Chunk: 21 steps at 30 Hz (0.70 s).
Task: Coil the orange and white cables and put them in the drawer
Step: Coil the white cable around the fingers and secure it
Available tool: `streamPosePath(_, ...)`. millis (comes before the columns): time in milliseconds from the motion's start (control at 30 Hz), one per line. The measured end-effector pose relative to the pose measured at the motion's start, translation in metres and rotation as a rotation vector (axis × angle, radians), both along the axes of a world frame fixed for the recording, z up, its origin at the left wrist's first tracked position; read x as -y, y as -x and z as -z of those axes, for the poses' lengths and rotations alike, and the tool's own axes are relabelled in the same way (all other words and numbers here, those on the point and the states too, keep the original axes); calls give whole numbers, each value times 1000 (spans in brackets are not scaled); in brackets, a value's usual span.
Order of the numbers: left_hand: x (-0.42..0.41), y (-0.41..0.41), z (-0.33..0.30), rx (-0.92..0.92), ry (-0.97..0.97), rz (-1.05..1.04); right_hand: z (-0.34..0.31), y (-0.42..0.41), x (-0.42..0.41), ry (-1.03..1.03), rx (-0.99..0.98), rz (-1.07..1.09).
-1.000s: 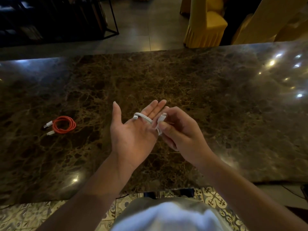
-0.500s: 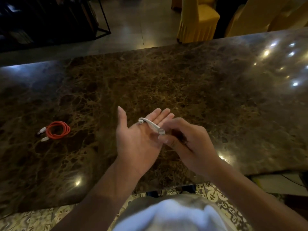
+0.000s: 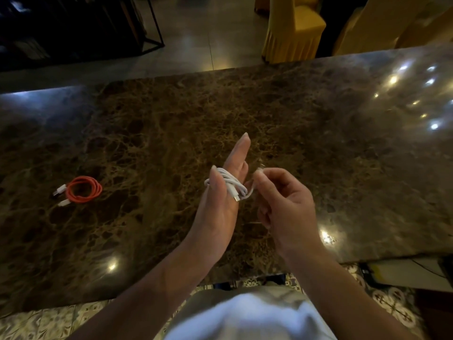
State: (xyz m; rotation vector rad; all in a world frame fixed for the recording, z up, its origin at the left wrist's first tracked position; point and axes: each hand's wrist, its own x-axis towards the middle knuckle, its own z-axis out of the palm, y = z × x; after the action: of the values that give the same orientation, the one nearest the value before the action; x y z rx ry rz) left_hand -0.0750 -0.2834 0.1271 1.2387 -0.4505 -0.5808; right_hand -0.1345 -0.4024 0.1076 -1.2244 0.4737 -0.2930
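Dark marble table (image 3: pixel 245 106) fills most of the view, glossy, w/ light spots reflected on its right side. No drawer or other container shows in the frame.

White cable (image 3: pixel 229 184) sits above the table's near-centre, wound in several loops around the left hand (image 3: pixel 218 207), crossing the fingers at about knuckle level. One metal-tipped plug hangs off the loops on the palm side, toward the right hand. Left hand is held edge-on, fingers straight and together pointing away from the person, thumb pressed against the coil; flat and open, not curled round anything, the cable just wrapped on it.

Right hand (image 3: pixel 284 204) is just beside it, to the right, fingers curled in, thumb and forefinger pinching the cable's free tail where it leaves the coil. Other fingers loosely bent, touching nothing clear. Slight motion blur there, so the other plug end is hard to make out.

Orange cable (image 3: pixel 83 190) lies well apart on the table's left, already in a neat flat coil, its two white plugs sticking out at the left side.

Beyond the far edge: tiled floor, yellow-covered chairs (image 3: pixel 294 25), a dark rack (image 3: pixel 73 25) at upper left.
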Motion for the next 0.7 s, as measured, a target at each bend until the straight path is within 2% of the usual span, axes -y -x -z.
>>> streamPosePath(67, -1, 3, 3, -16, 13, 26, 0, -2, 4, 371, 31, 13)
streamPosePath(200, -6, -1, 7, -195, -29, 67, 2, -4, 8, 897, 18, -14)
streamPosePath(300, -13, -8, 7, -369, -9, 86, 0, -7, 15, 1250, 135, -129)
streamPosePath(400, -16, -17, 12, -509, 24, 131, -5, -10, 29, 1333, 187, -342)
streamPosePath(533, -15, -22, 14, -575, 41, 315, -10, -10, 42, 1331, 213, -505)
streamPosePath(600, -13, -22, 19, -603, 35, 329, -12, -8, 46, 1336, 227, -590)
streamPosePath(700, -12, -19, 22, -620, 58, 320, -17, -5, 49, 1241, 201, -688)
